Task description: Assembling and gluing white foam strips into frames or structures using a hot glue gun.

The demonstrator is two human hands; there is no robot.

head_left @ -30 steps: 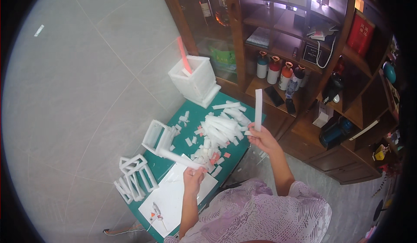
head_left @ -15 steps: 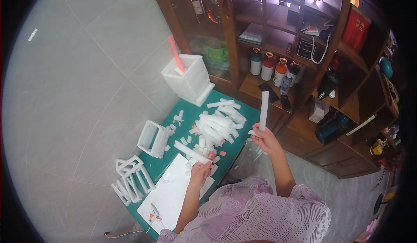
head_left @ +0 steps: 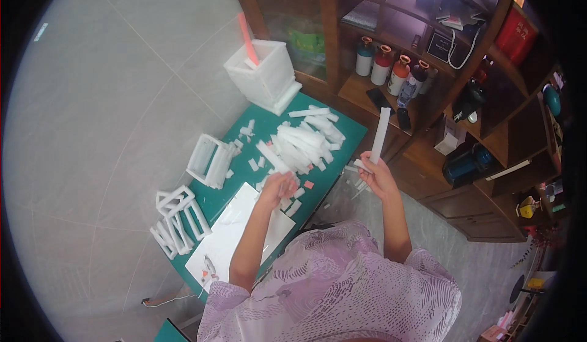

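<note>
My right hand (head_left: 378, 177) is closed around a long white foam strip (head_left: 381, 135), which stands up past the table's right edge. A short white piece (head_left: 361, 166) pokes out at its fingers. My left hand (head_left: 278, 188) is over the green table, fingers bent and slightly blurred, at the lower end of another white foam strip (head_left: 269, 157). That strip slants up and left, beside the pile of white foam strips (head_left: 302, 143). Small white offcuts and a few pink bits (head_left: 309, 185) lie by the left hand.
White foam frames (head_left: 211, 161) (head_left: 177, 216) stand along the table's left side. A white foam box (head_left: 263, 73) with a pink strip is at the far end. A white board (head_left: 238, 232) carries a glue gun (head_left: 211, 267) with a cord. Wooden shelves with bottles (head_left: 382, 64) stand at the right.
My left hand has moved away from me with its strip, toward the pile. My right hand still holds its strip, now tilted slightly right. The whole view has shifted.
</note>
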